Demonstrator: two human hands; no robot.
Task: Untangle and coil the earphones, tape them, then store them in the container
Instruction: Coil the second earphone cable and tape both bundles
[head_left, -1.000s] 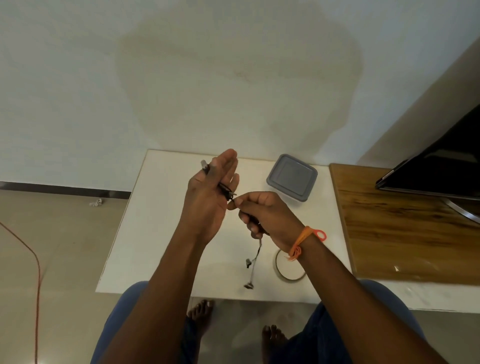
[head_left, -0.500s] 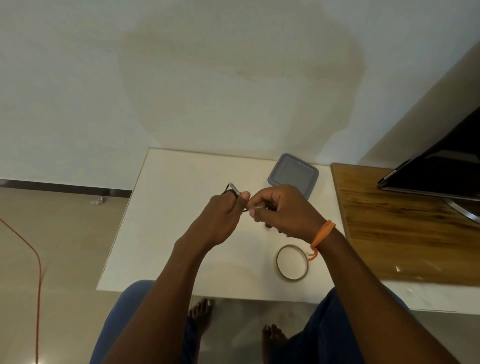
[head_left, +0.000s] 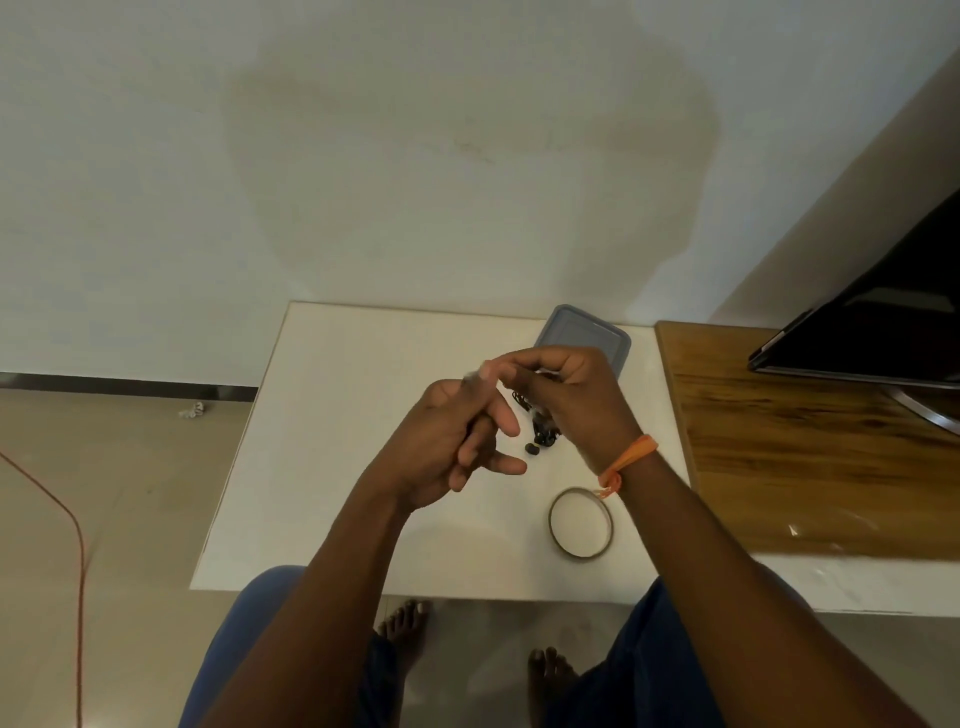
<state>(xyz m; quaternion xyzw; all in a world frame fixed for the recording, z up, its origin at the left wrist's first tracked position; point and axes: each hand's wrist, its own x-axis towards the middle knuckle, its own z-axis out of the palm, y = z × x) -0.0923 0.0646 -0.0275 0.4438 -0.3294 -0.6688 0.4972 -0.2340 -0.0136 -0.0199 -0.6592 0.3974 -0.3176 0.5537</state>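
Note:
The black earphones (head_left: 541, 434) hang in a small bundle under my right hand (head_left: 571, 395), which is shut on their upper part above the white table (head_left: 332, 467). The earbuds dangle just above the tabletop. My left hand (head_left: 452, 441) is right beside it on the left, fingers spread apart, its fingertips close to my right forefinger. The motion blur there hides whether it touches the cable. A grey lidded container (head_left: 584, 330) sits behind my right hand, partly hidden by it. A roll of clear tape (head_left: 581, 522) lies flat near the table's front, under my right wrist.
A wooden surface (head_left: 810, 457) adjoins the white table on the right, with a dark screen (head_left: 883, 332) on a stand at its back. A wall runs behind the table. An orange cord (head_left: 72, 525) lies on the floor at left. My knees and bare feet are below the front edge.
The earphone bundle has passed from my left hand's fingers to my right hand. My left fingers have spread open, and both hands have shifted slightly right and toward the container.

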